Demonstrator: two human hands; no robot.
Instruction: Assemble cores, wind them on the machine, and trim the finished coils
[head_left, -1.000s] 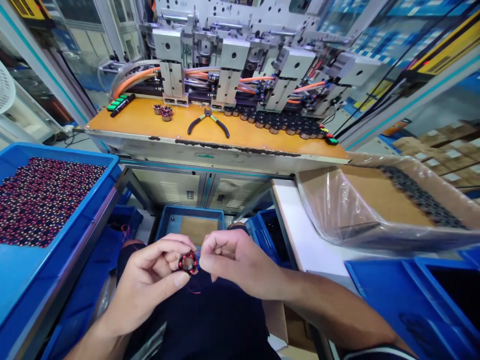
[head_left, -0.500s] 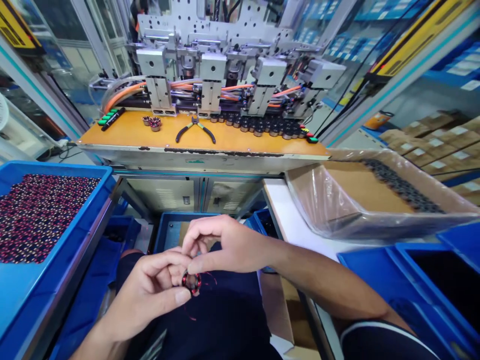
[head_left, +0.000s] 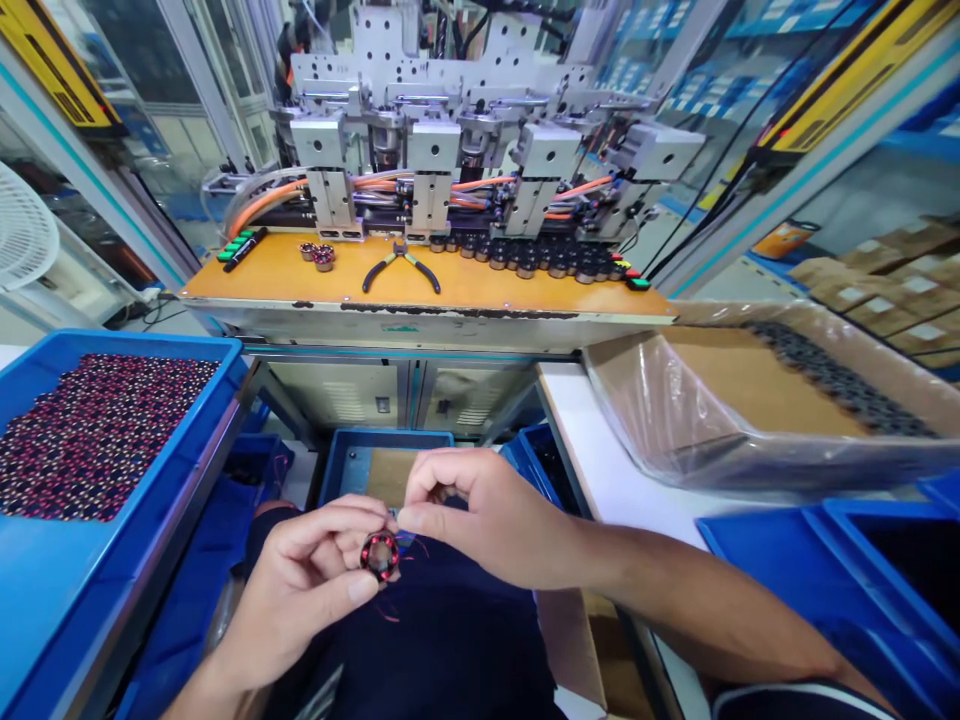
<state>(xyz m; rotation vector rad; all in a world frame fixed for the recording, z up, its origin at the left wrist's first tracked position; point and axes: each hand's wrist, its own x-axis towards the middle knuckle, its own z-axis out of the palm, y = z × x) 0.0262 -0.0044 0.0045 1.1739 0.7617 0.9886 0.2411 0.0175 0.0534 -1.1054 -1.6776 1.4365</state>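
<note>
My left hand (head_left: 319, 570) pinches a small motor stator (head_left: 380, 556) between thumb and fingers, above my lap. The stator is a dark ring with red wire windings, its open face turned towards me. Loose thin red wire ends stick out at its right and below. Just up and to the right, my right hand (head_left: 480, 515) is closed, thumb against fingers, its tips close to the ring's upper edge. What those fingertips pinch is too small to make out.
At left, a blue bin (head_left: 225, 352) holds many red-wound stators. Cutting pliers (head_left: 401, 262), a few stators (head_left: 324, 258) and rows of black parts (head_left: 525, 258) lie on the orange bench below a machine (head_left: 435, 150). A plastic-lined carton (head_left: 675, 440) stands right.
My right hand has drawn back to the right, off the stator. The stator now faces me more fully in my left hand. The whole view has shifted slightly.
</note>
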